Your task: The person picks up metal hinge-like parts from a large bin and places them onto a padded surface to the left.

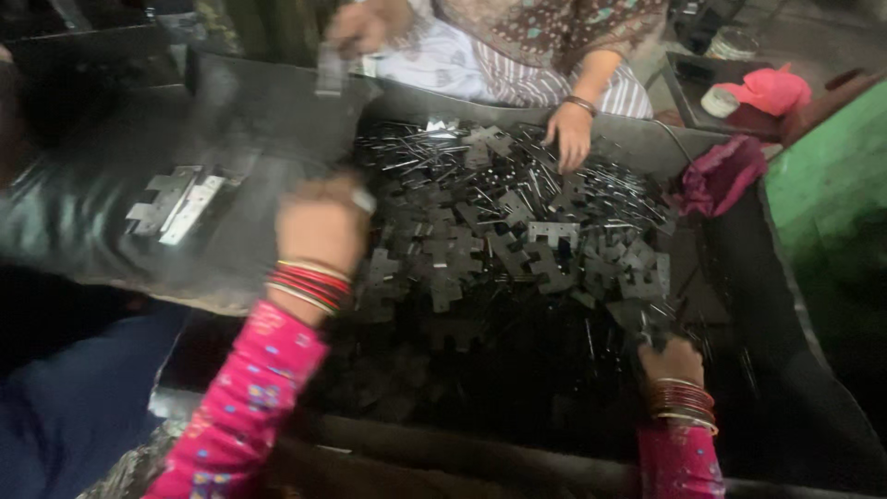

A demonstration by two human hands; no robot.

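Metal hinge plates [517, 249] heaped between hands, left [319, 222], right [670, 356].

Counted: four hands, two of the wearer's, two of a co-worker's; one tray [739, 305]; hinge leaves [517, 249] and pins [407, 148] too many to count

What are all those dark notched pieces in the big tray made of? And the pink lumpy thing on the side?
The notched flat pieces look like thin sheet metal, dull grey: hard straight edges, punched holes and a faint shine. The thin rods among them glint like metal too. The pink bundle looks like soft cloth: it sags in folds. The picture is blurry, so this is a best guess.
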